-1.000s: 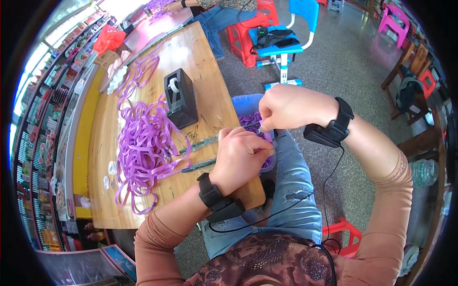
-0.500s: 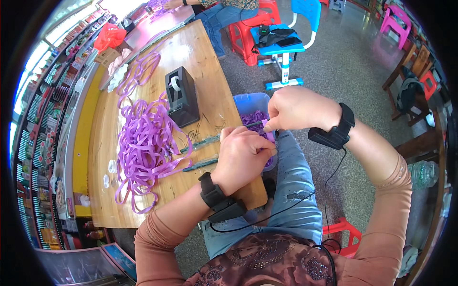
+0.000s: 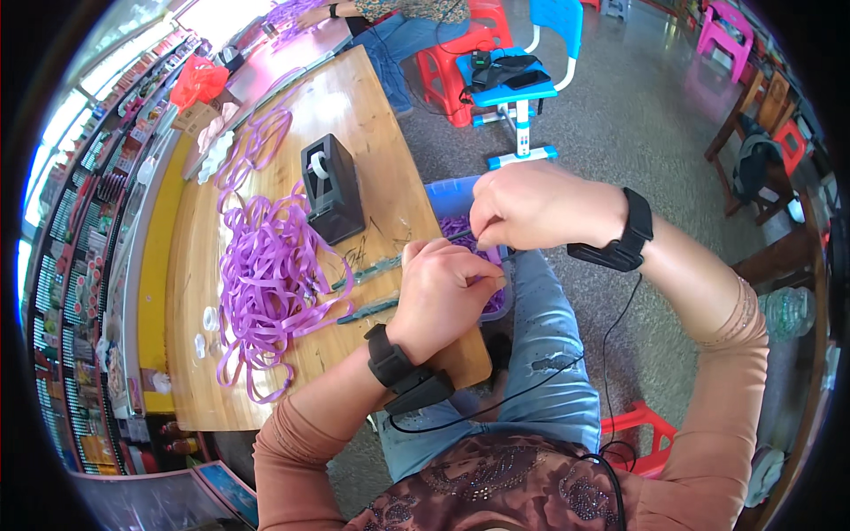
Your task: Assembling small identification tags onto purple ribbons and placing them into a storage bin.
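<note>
Just past the table's right edge, both my hands work close together over a bin of purple ribbon. My left hand (image 3: 445, 296) is closed, thumb and forefinger pinched on a short purple ribbon (image 3: 493, 255). Above it my right hand (image 3: 537, 211) is closed too, its fingertips pinching at the ribbon's upper end; the exact hold is partly hidden. A loose heap of purple ribbon (image 3: 268, 276) lies on the table to the left. Two dark green strips (image 3: 368, 310) are on the wood beside my left hand, one running under it.
A black tape dispenser (image 3: 333, 199) stands on the wooden table (image 3: 372, 115). The blue plastic bin (image 3: 449, 188) sits between the table and my legs. Beyond are a blue chair (image 3: 509, 84) and red stools (image 3: 443, 75), with another person seated. A cable hangs between my wristbands.
My right hand has moved a little left and turned, and less of the ribbon shows between my hands. My left hand keeps its pinch. The view has shifted slightly.
</note>
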A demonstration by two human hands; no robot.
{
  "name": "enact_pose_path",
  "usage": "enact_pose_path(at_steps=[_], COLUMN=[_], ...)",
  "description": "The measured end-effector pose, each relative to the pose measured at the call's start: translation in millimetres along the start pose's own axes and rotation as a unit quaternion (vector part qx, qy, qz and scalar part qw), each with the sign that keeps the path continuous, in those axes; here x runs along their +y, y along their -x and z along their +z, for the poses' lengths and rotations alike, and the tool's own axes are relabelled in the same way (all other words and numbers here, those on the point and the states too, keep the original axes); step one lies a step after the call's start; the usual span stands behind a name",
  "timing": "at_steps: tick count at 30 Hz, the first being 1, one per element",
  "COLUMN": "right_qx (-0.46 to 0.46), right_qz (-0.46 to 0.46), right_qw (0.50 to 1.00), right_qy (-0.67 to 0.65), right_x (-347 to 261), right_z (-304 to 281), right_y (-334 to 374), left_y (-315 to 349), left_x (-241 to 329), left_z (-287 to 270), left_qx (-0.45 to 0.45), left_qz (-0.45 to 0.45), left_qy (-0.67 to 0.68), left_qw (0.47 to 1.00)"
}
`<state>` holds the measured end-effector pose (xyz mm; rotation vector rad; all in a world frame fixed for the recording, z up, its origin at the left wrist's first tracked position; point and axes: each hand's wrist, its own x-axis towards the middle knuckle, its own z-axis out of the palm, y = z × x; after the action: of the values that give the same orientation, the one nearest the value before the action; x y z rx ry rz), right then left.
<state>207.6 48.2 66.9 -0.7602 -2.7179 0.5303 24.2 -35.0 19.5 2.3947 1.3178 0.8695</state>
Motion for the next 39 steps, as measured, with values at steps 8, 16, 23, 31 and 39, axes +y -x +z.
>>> enact_pose_path(at_steps=[8, 16, 23, 31, 39], right_qx=[-0.117, -0.35, -0.39, -0.361, 0.076], right_qz=[-0.022, 0.046, 0.054, 0.036, 0.233], right_qw=[0.991, 0.927, 0.903, 0.926, 0.916], right_qy=[0.062, 0.127, 0.174, 0.106, -0.317], right_x=[0, -22, -26, -12, 31], right_z=[-6, -18, -16, -20, 11], right_y=[-22, -61, -68, -56, 39], left_y=[-2, -1, -1, -2, -1], left_x=[2, 2, 0, 0, -1], left_z=[2, -1, 0, 2, -1], left_qx=[-0.012, -0.01, -0.013, -0.01, -0.014], left_qz=[-0.002, -0.006, -0.003, -0.005, -0.004], left_qy=[0.009, 0.012, 0.006, 0.033, -0.006], left_qw=[1.0, 1.0, 1.0, 0.999, 1.0])
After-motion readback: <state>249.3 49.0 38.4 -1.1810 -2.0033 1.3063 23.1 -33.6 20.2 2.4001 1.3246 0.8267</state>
